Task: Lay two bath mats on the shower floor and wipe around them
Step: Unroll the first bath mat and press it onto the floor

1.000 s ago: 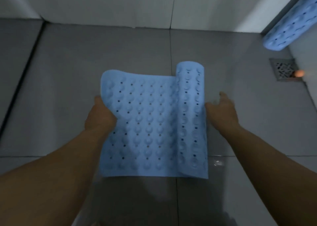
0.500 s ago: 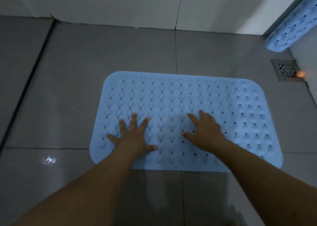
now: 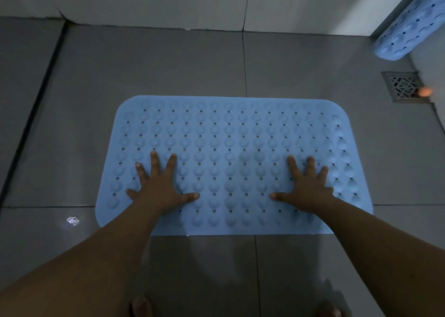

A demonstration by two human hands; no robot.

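Your left hand [image 3: 160,190] lies flat on the left part of the blue bath mat [image 3: 231,148], its fingers [image 3: 155,159] spread wide and gripping nothing. The mat itself is fully unrolled on the grey shower floor [image 3: 156,63], in the middle of it, near the back wall. That floor looks glossy and throws a bright glint just left of the mat, so it may be wet: if you lean your weight forward, the mat could skate away from you before its suction cups bite, and your feet at the bottom edge of the view could slip too. Press straight down, not outward. Your right hand [image 3: 309,191] mirrors the left on the right part of the mat, palm down and fingers fanned. The mat's right edge still shows raised bumps and may curl back if it is left unpressed. Further right, the floor drain [image 3: 401,85] sits well clear of the mat; keep it uncovered when you lay the rolled second mat [image 3: 409,25] leaning in the far right corner. Compared with half a second ago, your hands have slid apart from the mat's centre towards its two ends.
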